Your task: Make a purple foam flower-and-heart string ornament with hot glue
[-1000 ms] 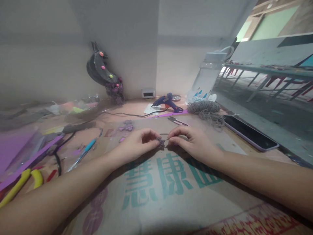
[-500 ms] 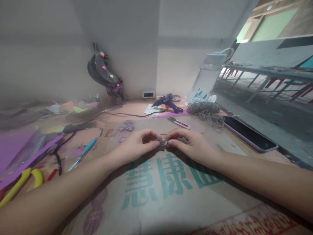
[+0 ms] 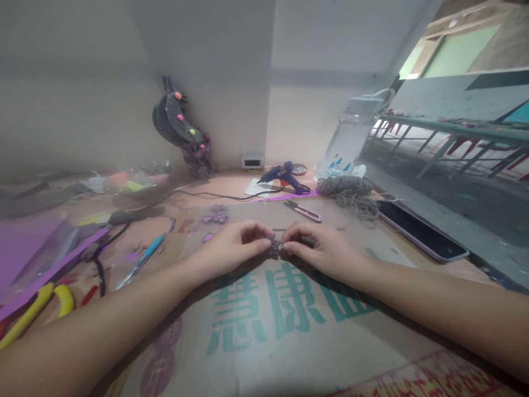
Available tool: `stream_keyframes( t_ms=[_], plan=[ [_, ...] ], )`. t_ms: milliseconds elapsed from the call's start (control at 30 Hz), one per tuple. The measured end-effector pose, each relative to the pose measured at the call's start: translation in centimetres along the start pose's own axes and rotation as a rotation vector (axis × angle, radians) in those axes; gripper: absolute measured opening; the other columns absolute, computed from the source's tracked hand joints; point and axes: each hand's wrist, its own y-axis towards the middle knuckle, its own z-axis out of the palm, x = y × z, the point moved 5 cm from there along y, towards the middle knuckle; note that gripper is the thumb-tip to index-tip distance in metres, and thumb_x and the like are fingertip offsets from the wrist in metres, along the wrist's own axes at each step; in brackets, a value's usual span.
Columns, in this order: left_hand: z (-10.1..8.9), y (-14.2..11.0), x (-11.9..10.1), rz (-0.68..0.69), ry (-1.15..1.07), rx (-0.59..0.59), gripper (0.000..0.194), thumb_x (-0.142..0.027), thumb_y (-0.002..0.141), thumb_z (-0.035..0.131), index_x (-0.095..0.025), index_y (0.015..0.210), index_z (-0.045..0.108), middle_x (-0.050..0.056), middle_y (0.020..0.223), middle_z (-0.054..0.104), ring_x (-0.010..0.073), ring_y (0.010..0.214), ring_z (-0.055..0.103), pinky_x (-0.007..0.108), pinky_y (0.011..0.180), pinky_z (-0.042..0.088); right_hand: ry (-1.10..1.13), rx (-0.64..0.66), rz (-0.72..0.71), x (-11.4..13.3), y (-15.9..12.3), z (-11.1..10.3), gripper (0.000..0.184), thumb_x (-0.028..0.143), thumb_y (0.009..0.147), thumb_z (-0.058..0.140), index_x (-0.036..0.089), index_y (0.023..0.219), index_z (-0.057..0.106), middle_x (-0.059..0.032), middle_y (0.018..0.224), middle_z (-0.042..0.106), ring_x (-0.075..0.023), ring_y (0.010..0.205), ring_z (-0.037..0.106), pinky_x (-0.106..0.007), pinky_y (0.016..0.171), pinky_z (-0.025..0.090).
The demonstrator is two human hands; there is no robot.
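Note:
Over a printed cardboard sheet (image 3: 289,353), my left hand (image 3: 235,245) pinches a small purple-grey flower-like piece (image 3: 274,245) between thumb and fingertips. My right hand (image 3: 318,247) is closed in a pinch at the right edge of the same piece. Its exact shape is partly hidden by my fingers. Several similar purple pieces (image 3: 215,215) lie just beyond my left hand. Pink-handled thread snips (image 3: 303,210) rest behind my right hand, near a bundle of grey yarn (image 3: 347,193).
A blue glue gun (image 3: 285,179) stands at the back, beside a small digital clock (image 3: 252,161). A water bottle (image 3: 349,138) and a phone (image 3: 424,231) are on the right. On the left lie a blue pen (image 3: 142,259), yellow-handled pliers (image 3: 31,311) and purple sheets (image 3: 28,256). A dark crescent ornament (image 3: 176,118) leans on the wall.
The fingertips of my right hand have shifted slightly right, and more of the small flower-like piece shows between my hands. The view has also tilted a little.

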Motion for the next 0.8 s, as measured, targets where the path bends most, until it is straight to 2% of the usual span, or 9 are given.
stream_keyframes(
  t_ms=[100,233,367,433,567,667,800],
  plan=[
    [-0.1,0.2,0.3,-0.008,-0.109,-0.018,0.023,-0.035,0.083,0.068,-0.016,0.096,0.063,-0.001,0.070,0.062,0.0106,0.057,0.053,0.022,0.053,0.038,-0.027,0.002,-0.072,0.2,0.0,0.0,0.010,0.021,0.088,0.061,0.021,0.083,0.069,-0.0009,0.081,0.073,-0.0155,0.075,0.066,-0.028,0.072,0.051],
    [-0.3,0.4,0.5,0.016,-0.251,-0.075,0.024,-0.035,0.084,0.067,-0.017,0.095,0.055,-0.001,0.069,0.064,0.0103,0.059,0.055,0.022,0.057,0.041,-0.103,0.010,-0.246,0.4,-0.2,0.3,0.016,0.023,0.093,0.059,0.020,0.085,0.072,-0.0047,0.086,0.071,-0.0180,0.085,0.065,-0.032,0.081,0.050],
    [-0.2,0.4,0.6,0.006,-0.265,-0.077,0.025,-0.035,0.086,0.066,-0.017,0.097,0.052,-0.002,0.066,0.063,0.0099,0.058,0.055,0.022,0.057,0.041,-0.209,0.013,-0.340,0.9,-0.5,0.0,0.022,0.027,0.098,0.053,0.020,0.106,0.072,-0.0094,0.103,0.069,-0.0215,0.098,0.063,-0.037,0.088,0.050],
    [-0.1,0.4,0.5,0.011,-0.283,-0.076,0.027,-0.036,0.084,0.067,-0.017,0.095,0.053,-0.002,0.068,0.062,0.0101,0.059,0.056,0.023,0.058,0.041,-0.245,-0.002,-0.340,1.5,-0.7,-0.9,0.023,0.029,0.097,0.054,0.022,0.114,0.069,-0.0097,0.111,0.069,-0.0229,0.106,0.062,-0.040,0.094,0.049],
    [-0.1,0.5,0.3,0.018,-0.320,-0.070,0.032,-0.040,0.081,0.072,-0.017,0.094,0.053,-0.002,0.070,0.062,0.0108,0.061,0.058,0.024,0.059,0.042,-0.293,-0.041,-0.299,3.3,-1.0,-3.4,0.025,0.034,0.096,0.055,0.025,0.116,0.068,-0.0078,0.119,0.069,-0.0242,0.113,0.062,-0.042,0.100,0.049],
    [-0.1,0.6,0.4,0.003,-0.313,-0.066,0.031,-0.039,0.082,0.071,-0.017,0.095,0.054,-0.001,0.070,0.062,0.0110,0.060,0.057,0.024,0.059,0.042,-0.307,-0.087,-0.230,4.0,-0.8,-5.4,0.026,0.038,0.096,0.054,0.028,0.114,0.069,-0.0064,0.118,0.070,-0.0247,0.110,0.064,-0.041,0.096,0.052],
    [-0.1,0.5,0.7,-0.015,-0.305,-0.068,0.022,-0.033,0.087,0.065,-0.017,0.095,0.053,0.000,0.075,0.064,0.0105,0.062,0.058,0.023,0.057,0.041,-0.327,-0.127,-0.139,3.2,-0.1,-7.8,0.029,0.045,0.095,0.053,0.028,0.109,0.072,-0.0059,0.113,0.073,-0.0261,0.105,0.067,-0.040,0.089,0.054]
  ],
)
